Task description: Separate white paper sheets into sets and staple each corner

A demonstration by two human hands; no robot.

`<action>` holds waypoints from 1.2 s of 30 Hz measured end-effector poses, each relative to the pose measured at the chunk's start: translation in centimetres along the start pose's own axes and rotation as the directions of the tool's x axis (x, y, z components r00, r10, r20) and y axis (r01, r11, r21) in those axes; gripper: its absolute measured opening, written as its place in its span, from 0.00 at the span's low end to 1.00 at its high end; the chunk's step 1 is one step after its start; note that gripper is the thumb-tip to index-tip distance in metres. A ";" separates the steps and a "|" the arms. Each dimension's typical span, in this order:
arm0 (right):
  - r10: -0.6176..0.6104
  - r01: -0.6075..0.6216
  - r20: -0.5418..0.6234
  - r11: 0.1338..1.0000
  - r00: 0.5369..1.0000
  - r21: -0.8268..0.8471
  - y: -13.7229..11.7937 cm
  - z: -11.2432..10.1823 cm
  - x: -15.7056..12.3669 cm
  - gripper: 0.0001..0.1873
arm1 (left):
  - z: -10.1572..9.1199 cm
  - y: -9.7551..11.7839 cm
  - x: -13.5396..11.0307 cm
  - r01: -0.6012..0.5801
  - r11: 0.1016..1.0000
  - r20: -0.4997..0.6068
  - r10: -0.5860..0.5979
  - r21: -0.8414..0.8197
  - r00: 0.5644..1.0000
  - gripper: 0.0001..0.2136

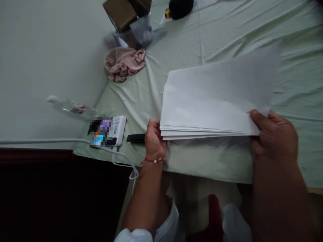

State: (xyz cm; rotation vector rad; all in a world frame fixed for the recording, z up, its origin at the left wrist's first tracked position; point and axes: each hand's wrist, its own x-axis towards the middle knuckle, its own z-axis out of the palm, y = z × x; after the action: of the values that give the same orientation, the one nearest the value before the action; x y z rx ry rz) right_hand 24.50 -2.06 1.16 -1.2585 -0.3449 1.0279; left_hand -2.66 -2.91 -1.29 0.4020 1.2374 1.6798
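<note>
A stack of white paper sheets (214,97) is held up between my two hands, above the green cloth. My left hand (155,139) grips its left edge, with most of the fingers hidden under or behind the sheets. At the near right corner my right hand (276,136) pinches the stack, thumb on top and the other fingers underneath. The sheets' near edges are slightly fanned apart, and the far right corner lifts up. A black flat object (136,138) lies on the cloth just left of my left hand, partly hidden by it.
Pale green cloth (176,40) covers the surface. Along the left lie a power strip (119,129) with a white cable, a clear plastic bottle (75,107) and a crumpled pink cloth (124,64). Farther back are a cardboard box (119,15) in a clear container and a black object (180,8).
</note>
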 end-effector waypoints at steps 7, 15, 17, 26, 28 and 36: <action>-0.015 0.015 0.026 0.999 1.000 -0.031 0.5 0.2 0.0 0.11 | -0.3 0.1 -0.3 -0.056 0.989 0.007 0.055 0.135 0.998 0.18; -0.041 0.045 0.111 0.998 0.993 -0.034 -0.1 -0.6 0.1 0.12 | -0.6 0.5 -0.2 -0.026 0.991 0.090 0.015 0.128 0.996 0.18; -0.023 0.028 0.176 0.999 0.984 -0.027 -0.4 -1.0 0.0 0.13 | -0.7 0.8 -0.3 0.019 0.992 0.130 -0.035 0.123 0.991 0.19; 0.079 0.017 0.471 0.980 0.878 -0.196 -2.1 -3.7 0.1 0.15 | -0.8 2.1 -1.3 -0.120 0.960 0.214 0.066 0.251 0.975 0.22; 0.047 0.072 0.534 0.977 0.844 -0.201 -2.4 -4.2 0.3 0.15 | -1.1 2.4 -1.3 -0.185 0.945 0.229 0.124 0.269 0.966 0.21; -0.070 0.199 0.572 0.966 0.817 -0.165 -2.8 -4.0 -0.3 0.20 | -1.5 2.8 -2.0 -0.341 0.893 0.312 0.248 0.293 0.917 0.18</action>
State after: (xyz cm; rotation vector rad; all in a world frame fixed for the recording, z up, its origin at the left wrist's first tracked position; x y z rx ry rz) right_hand 28.46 -4.68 2.44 -1.0779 -1.0188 1.2520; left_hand -4.20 -5.46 1.06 1.0459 1.3121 1.5896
